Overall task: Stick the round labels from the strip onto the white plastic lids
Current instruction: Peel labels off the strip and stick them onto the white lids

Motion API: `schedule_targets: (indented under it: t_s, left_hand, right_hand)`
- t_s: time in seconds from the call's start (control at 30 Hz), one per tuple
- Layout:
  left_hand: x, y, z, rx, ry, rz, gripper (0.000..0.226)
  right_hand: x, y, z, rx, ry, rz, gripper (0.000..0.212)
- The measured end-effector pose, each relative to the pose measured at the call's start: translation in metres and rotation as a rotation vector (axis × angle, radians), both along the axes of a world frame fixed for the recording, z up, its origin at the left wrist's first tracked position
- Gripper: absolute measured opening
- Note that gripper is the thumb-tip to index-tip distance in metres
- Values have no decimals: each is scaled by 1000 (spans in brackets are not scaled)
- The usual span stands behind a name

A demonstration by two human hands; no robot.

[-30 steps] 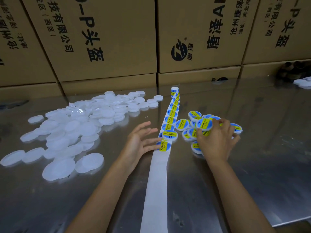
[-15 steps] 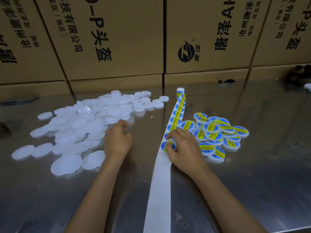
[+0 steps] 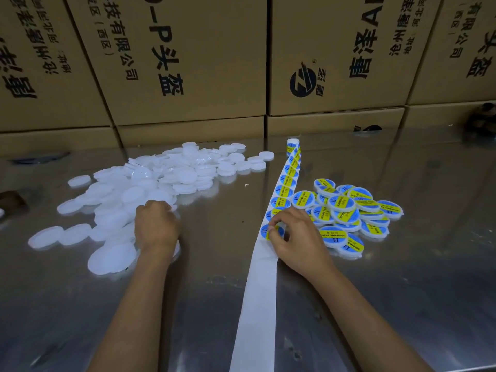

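A white backing strip (image 3: pixel 257 291) runs up the middle of the metal table, carrying round blue-and-yellow labels (image 3: pixel 284 191) on its far half. My right hand (image 3: pixel 298 237) pinches the nearest label (image 3: pixel 265 232) at its edge and peels it from the strip. To the left lies a big heap of plain white lids (image 3: pixel 150 189). My left hand (image 3: pixel 155 226) rests on the heap's near edge with its fingers curled over a lid (image 3: pixel 175 249), most of which is hidden. A pile of labelled lids (image 3: pixel 349 213) sits right of the strip.
Stacked cardboard boxes (image 3: pixel 188 63) wall off the back of the steel table (image 3: pixel 402 291). The rolled end of the strip (image 3: pixel 292 145) stands near the boxes. A dark object (image 3: pixel 481 118) sits at the far right edge.
My left hand moved left from the strip to the white lid heap and curled over a lid. My right hand left the labelled pile, came to the strip and pinched the nearest label.
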State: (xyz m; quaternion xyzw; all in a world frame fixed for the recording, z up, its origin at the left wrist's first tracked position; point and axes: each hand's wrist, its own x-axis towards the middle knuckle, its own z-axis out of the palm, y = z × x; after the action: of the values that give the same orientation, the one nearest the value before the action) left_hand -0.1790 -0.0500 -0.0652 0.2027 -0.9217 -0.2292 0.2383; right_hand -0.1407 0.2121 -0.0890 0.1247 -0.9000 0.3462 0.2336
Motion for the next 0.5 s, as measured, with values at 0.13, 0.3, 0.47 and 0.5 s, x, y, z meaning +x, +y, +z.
schedule_targets:
  t_s: [0.13,0.3,0.47,0.5]
  left_hand:
    - [-1,12,7,155,90,-153,19]
    - [-2,44,11,594,64,-414,17]
    - [3,69,7,931,4,-548,15]
    - [4,74,7,982,7,-579,14]
  right_hand:
    - [-1,0,-2,25,-15,-38,9]
    - [-2,1,-3,87,-77,-91,28]
    - [1,1,0,48,-101,-10,27]
    - [2,1,1,37,-93,7,25]
